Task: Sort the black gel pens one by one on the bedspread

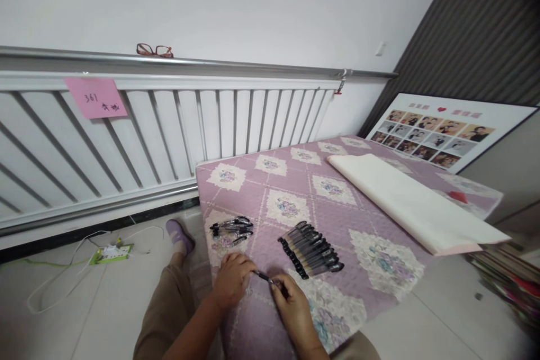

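Note:
My left hand (232,280) and my right hand (294,302) meet over the near edge of a purple quilted surface (304,191). Between them they pinch a single black pen (266,278), each hand closed on one end. Just beyond my right hand lies a neat row of several black pens (311,250), side by side. A smaller loose bunch of black pens (231,227) lies beyond my left hand, near the left edge.
A long white roll of paper (415,202) lies across the right of the surface. A photo board (447,132) leans behind it. A white radiator (126,135) lines the wall, with glasses (154,50) on top. A power strip (112,253) lies on the floor.

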The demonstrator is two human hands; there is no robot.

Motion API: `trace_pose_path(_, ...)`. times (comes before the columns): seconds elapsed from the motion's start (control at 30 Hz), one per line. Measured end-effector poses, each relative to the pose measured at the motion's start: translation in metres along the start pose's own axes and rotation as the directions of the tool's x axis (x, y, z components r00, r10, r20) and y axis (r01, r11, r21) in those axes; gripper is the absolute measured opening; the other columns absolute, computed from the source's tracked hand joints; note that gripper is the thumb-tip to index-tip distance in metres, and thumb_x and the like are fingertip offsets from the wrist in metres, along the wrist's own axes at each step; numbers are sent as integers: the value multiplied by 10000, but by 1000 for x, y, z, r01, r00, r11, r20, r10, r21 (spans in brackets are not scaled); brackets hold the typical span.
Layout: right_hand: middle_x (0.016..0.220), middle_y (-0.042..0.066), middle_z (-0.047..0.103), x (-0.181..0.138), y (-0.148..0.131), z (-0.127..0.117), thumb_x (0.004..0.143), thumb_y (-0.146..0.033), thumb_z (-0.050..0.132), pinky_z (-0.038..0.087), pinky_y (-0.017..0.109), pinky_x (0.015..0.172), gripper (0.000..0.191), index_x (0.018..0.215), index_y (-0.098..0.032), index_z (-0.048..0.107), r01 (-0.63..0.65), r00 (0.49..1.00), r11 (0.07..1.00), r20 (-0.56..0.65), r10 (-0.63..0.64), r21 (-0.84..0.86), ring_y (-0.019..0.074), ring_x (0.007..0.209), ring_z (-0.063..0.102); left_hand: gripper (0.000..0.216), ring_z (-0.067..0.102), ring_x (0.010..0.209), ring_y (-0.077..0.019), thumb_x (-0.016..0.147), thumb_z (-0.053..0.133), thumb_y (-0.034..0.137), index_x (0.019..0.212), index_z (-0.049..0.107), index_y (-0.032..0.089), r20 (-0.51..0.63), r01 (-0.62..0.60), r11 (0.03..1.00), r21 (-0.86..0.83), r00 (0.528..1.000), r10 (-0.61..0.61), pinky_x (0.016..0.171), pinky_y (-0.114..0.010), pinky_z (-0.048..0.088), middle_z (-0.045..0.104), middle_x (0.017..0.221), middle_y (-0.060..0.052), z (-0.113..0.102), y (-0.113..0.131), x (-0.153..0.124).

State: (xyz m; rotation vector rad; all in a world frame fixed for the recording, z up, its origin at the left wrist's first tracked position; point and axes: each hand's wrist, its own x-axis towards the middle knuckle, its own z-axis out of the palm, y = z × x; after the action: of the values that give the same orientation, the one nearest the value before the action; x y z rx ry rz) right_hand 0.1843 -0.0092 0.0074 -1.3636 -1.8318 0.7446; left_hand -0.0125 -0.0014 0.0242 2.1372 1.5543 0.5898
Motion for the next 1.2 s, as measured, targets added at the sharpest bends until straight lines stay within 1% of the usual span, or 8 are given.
trace_pose_path(0.13,807,41,676,0,2,1,837,-328,503,486,258,705,186,850,-210,647,-12,999,1000,-30,13,20,184,767,626,309,469,1043,-193,899,392,205,1051,639,312,30,-8,1000,2,1000,8,972,-374,268,618,1032,-4,-1,1,0)
trace_pose_path(0.23,817,44,688,0,3,1,825,-341,519,496,258,703,200,869,-208,662,-15,999,999,-52,17,32,185,759,637,309,473,1037,-193,895,397,207,1053,641,314,30,-14,1000,-8,999,15,972,-372,268,616,1024,-7,-1,1,0)
trace_pose_path(0.53,819,41,683,1,2,0,829,-317,509,494,265,706,192,870,-211,665,-16,1000,1000,-7,16,19,182,768,631,308,469,1035,-197,907,386,219,1052,640,314,32,-1,1000,-7,999,2,970,-383,268,621,1028,-5,-1,1,0)
trace_pose_path(0.67,828,43,682,2,0,-2,825,-301,512,497,277,733,178,854,-221,668,0,1000,1000,12,0,-1,190,802,633,299,468,1039,-198,914,389,241,1064,639,310,54,-11,1000,6,998,11,968,-384,271,620,1035,-10,0,0,0)
trace_pose_path(0.77,842,45,683,2,-2,-2,834,-290,507,495,279,743,176,856,-225,670,8,1000,1000,17,-8,-23,194,822,634,298,469,1036,-196,911,396,233,1058,641,317,47,-16,1000,6,999,16,964,-380,274,624,1032,-4,1,-1,0)
trace_pose_path(0.93,819,33,678,2,-4,-1,859,-314,500,489,270,728,188,836,-231,666,21,1000,997,1,-21,-74,187,800,635,295,472,1030,-191,901,412,218,1048,642,328,35,-21,1000,-2,999,21,964,-370,274,627,1018,8,1,-1,0)
trace_pose_path(1.1,793,35,668,2,-6,0,893,-351,460,483,283,715,248,808,-227,658,25,1000,991,11,-24,-135,190,778,630,287,478,1032,-191,897,420,221,1050,643,318,43,-21,1000,-7,999,22,965,-370,276,627,1023,3,1,-2,0)
trace_pose_path(1.2,840,41,675,1,-2,2,892,-352,462,486,292,747,236,857,-227,660,27,1000,989,13,-26,-146,195,821,634,287,487,1021,-184,891,425,206,1040,643,319,24,-19,1000,-17,1000,20,967,-365,275,628,1022,10,3,-4,0)
